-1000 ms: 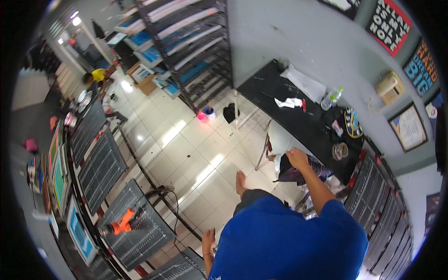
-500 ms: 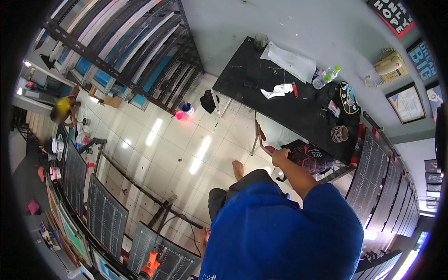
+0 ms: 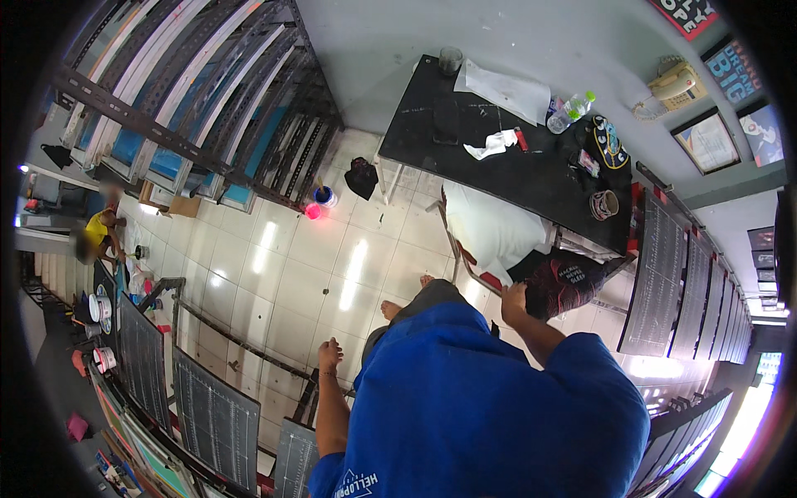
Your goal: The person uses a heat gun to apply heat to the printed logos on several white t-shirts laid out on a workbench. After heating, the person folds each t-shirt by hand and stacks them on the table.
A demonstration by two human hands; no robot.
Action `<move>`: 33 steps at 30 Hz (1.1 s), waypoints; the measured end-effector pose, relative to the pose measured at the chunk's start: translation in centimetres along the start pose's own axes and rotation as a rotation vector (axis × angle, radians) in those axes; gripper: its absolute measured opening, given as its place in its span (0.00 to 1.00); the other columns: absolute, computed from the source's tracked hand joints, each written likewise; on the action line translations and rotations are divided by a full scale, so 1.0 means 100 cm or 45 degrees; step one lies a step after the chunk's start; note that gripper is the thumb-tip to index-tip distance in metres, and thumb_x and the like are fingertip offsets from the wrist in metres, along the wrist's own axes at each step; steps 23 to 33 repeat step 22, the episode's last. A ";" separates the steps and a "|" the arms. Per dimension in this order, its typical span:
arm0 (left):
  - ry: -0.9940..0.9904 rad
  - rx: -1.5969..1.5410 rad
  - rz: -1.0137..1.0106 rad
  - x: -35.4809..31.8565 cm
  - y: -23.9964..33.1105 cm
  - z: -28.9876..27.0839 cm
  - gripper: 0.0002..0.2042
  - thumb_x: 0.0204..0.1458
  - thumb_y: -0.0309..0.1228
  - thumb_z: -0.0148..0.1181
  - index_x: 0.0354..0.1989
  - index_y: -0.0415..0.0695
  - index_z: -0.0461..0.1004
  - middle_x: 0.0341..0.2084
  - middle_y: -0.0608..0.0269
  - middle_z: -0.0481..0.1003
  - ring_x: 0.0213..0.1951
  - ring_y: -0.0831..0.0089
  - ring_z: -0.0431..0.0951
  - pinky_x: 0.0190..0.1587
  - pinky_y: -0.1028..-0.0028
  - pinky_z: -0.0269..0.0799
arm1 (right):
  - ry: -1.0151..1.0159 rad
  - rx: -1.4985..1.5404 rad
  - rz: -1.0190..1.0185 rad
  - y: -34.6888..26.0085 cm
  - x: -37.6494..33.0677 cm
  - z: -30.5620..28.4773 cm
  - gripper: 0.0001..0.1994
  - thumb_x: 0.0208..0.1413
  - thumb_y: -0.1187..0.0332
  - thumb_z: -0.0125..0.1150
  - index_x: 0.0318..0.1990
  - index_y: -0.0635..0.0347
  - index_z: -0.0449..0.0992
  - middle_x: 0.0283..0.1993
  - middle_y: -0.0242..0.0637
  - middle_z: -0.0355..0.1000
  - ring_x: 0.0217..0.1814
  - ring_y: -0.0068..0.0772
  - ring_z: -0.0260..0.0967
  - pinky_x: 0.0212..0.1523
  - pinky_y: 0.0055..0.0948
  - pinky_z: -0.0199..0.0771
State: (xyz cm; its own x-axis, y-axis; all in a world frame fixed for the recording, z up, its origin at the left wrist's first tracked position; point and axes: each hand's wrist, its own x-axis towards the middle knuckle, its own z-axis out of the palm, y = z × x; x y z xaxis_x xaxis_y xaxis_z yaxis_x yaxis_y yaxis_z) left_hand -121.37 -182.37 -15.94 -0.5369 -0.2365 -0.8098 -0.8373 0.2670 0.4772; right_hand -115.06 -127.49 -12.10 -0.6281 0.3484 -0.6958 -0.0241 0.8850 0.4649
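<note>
My right hand (image 3: 514, 300) is closed at the near corner of a chair (image 3: 477, 276) with a reddish-brown frame, partly under the black table. A white cloth (image 3: 490, 228) is draped over the chair and hangs close to my fingers. Right beside that hand, a black garment (image 3: 564, 286) with a red pattern and pale print bunches up below the table's edge. My left hand (image 3: 330, 355) is in the air to my left, fingers loosely bent and nothing visible in it. A dark rail runs below it.
The black table (image 3: 506, 178) holds a white paper, a bottle, a cap, a cup and a crumpled cloth. A metal rack (image 3: 207, 100) of frames stands far left. Dark print boards (image 3: 216, 415) line the left, more (image 3: 656, 282) the right. Another person (image 3: 101, 232) crouches far left.
The chair has shifted, and much more of its white cloth shows. My left hand has risen and moved leftward, away from my body. My right hand is slightly lower and farther right in view.
</note>
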 end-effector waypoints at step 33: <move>0.027 -0.096 0.314 -0.044 -0.109 0.026 0.20 0.55 0.46 0.53 0.31 0.38 0.73 0.23 0.53 0.77 0.21 0.60 0.74 0.26 0.61 0.70 | 0.018 0.192 -0.583 -0.040 0.083 -0.001 0.09 0.49 0.68 0.51 0.33 0.59 0.77 0.40 0.50 0.73 0.45 0.53 0.70 0.42 0.46 0.70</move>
